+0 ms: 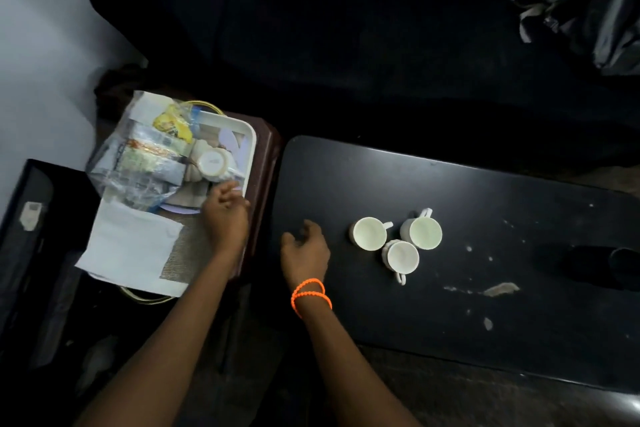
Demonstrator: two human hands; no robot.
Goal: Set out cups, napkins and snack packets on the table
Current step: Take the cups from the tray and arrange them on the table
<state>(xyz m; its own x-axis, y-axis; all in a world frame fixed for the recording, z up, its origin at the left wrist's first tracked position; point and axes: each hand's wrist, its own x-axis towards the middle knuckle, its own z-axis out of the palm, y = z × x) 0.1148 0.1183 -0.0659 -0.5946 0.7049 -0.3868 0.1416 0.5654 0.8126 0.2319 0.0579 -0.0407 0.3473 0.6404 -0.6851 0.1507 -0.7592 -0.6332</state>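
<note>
Head view, left hand [225,215] fingers [227,189] touching tray [250,135], right hand [304,253] relaxed

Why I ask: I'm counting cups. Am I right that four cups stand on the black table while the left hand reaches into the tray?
Not quite: the head view shows three cups on the black table, not four. The left hand does reach into the tray.

Dim room, soft and grainy picture.
Most light falls on the wall [31,45] at left; the cups [398,239] glow pale on the dark table [485,201]. Edges bow, corners murky.
</note>
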